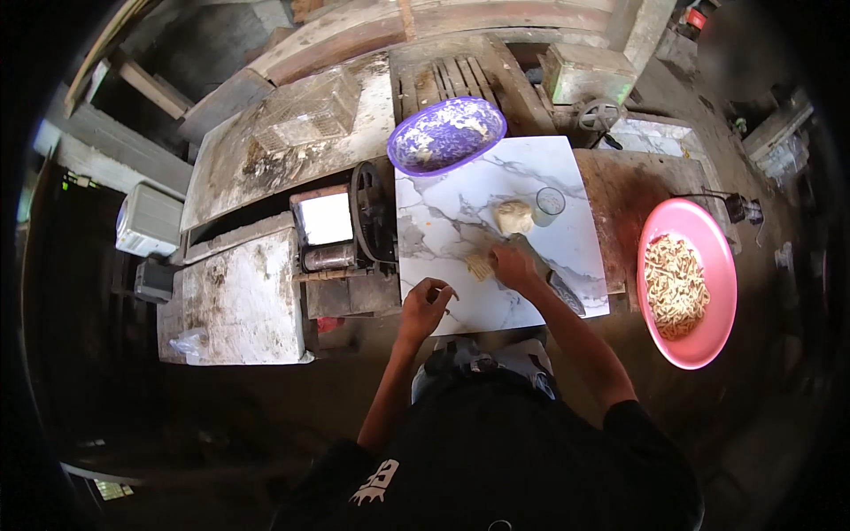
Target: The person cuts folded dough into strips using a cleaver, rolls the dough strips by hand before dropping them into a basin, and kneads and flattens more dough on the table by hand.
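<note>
My right hand (513, 265) is closed and rests low over the marble-patterned board (434, 234), right beside a small bunch of pale dough strips (479, 267). Whatever its fingers grip is hidden from above. A dark grey, blade-like piece (565, 294) shows beside my right forearm, partly covered by it. Just beyond that hand sits a lump of pale dough (513, 216), next to a clear drinking glass (550, 202). Near the board's front left, my left hand (428, 306) hovers with bent fingers, thumb apart, and nothing visible in it.
A purple basin (447, 134) smeared with dough stands at the board's far edge. To the right is a pink basin (686, 283) full of cut strips. A roller machine with a wheel (365, 212) adjoins the board's left. Wire crate (310, 111) lies farther back.
</note>
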`<move>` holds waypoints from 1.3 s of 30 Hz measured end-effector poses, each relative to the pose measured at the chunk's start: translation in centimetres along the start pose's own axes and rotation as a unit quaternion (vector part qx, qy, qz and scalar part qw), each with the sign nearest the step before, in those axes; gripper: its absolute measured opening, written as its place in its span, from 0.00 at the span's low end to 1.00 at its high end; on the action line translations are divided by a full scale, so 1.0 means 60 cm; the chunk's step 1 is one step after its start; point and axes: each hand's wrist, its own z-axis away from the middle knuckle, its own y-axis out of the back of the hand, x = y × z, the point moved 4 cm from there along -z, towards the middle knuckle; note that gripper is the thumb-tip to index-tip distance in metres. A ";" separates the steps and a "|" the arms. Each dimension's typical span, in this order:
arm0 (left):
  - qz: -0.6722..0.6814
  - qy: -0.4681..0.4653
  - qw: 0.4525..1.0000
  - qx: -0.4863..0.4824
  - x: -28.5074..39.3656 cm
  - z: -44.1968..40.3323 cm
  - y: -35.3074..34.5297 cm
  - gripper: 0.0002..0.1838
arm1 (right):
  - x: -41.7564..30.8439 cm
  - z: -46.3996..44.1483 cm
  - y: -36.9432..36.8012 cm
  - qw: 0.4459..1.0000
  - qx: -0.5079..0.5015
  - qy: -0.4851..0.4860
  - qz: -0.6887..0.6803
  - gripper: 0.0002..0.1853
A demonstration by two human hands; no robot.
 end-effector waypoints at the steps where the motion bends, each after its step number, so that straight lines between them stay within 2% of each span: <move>1: -0.007 0.006 1.000 0.002 0.007 0.005 -0.003 0.13 | 0.005 0.021 0.010 1.000 0.000 0.007 -0.030 0.11; 3: -0.054 0.009 0.998 -0.004 0.005 0.009 -0.009 0.12 | 0.017 0.078 0.041 0.998 0.003 0.005 -0.061 0.11; 5: -0.051 -0.003 0.999 -0.014 0.032 0.021 -0.024 0.12 | 0.033 0.150 0.095 0.986 -0.040 -0.033 -0.160 0.09; 6: -0.047 -0.014 0.999 -0.019 0.043 0.026 -0.034 0.11 | 0.047 0.185 0.124 0.986 -0.031 -0.045 -0.159 0.09; 8: -0.041 0.010 0.997 -0.058 0.050 0.028 -0.060 0.11 | 0.083 0.260 0.189 0.941 -0.027 -0.101 -0.322 0.09; 10: -0.015 0.009 0.997 -0.075 0.053 0.028 -0.097 0.11 | 0.102 0.325 0.296 0.936 0.036 -0.141 -0.321 0.07; 11: -0.018 0.003 0.995 -0.096 0.059 0.028 -0.124 0.11 | 0.139 0.344 0.319 0.920 0.137 -0.086 -0.357 0.07; 12: -0.028 0.009 0.993 -0.110 0.071 0.030 -0.147 0.11 | 0.172 0.362 0.350 0.921 0.185 -0.059 -0.338 0.08; 13: -0.039 0.016 0.992 -0.121 0.086 0.032 -0.167 0.12 | 0.263 0.376 0.337 0.911 0.219 -0.112 -0.331 0.08; 14: -0.044 0.011 0.990 -0.135 0.105 0.032 -0.191 0.12 | 0.291 0.386 0.379 0.933 0.237 -0.162 -0.215 0.11; 15: -0.027 -0.001 0.986 -0.165 0.128 0.033 -0.221 0.12 | 0.347 0.397 0.390 0.920 0.242 -0.252 -0.176 0.17; 17: 0.001 -0.045 0.976 -0.214 0.186 0.040 -0.278 0.12 | 0.463 0.411 0.376 0.870 0.295 -0.326 -0.223 0.23; 18: -0.002 -0.048 0.974 -0.223 0.199 0.041 -0.304 0.12 | 0.526 0.423 0.364 0.875 0.284 -0.354 -0.169 0.25; 20: 0.013 -0.057 0.959 -0.277 0.222 0.043 -0.357 0.12 | 0.567 0.448 0.360 0.822 0.345 -0.381 -0.243 0.27; 23: -0.017 -0.078 0.945 -0.318 0.272 0.048 -0.425 0.11 | 0.598 0.490 0.369 0.824 0.328 -0.414 -0.205 0.26; 24: -0.041 -0.091 0.936 -0.339 0.282 0.051 -0.448 0.11 | 0.613 0.503 0.363 0.821 0.332 -0.417 -0.206 0.26; 27: 0.022 -0.105 0.926 -0.362 0.310 0.062 -0.516 0.11 | 0.638 0.540 0.362 0.808 0.421 -0.402 -0.089 0.22; 28: 0.060 -0.117 0.919 -0.371 0.320 0.064 -0.536 0.11 | 0.648 0.548 0.363 0.805 0.425 -0.404 -0.089 0.22; 30: 0.045 -0.119 0.914 -0.385 0.332 0.064 -0.570 0.11 | 0.655 0.555 0.373 0.819 0.418 -0.384 -0.075 0.15; 33: 0.013 -0.164 0.903 -0.397 0.352 0.068 -0.609 0.11 | 0.647 0.565 0.393 0.821 0.434 -0.358 -0.096 0.11; 37: 0.035 -0.120 0.893 -0.432 0.371 0.069 -0.647 0.12 | 0.633 0.566 0.416 0.817 0.449 -0.353 -0.082 0.09; 38: 0.044 -0.115 0.890 -0.439 0.373 0.067 -0.657 0.12 | 0.627 0.554 0.406 0.828 0.431 -0.279 -0.227 0.10; 39: 0.053 -0.110 0.887 -0.446 0.373 0.066 -0.666 0.12 | 0.614 0.540 0.395 0.816 0.402 -0.198 -0.365 0.10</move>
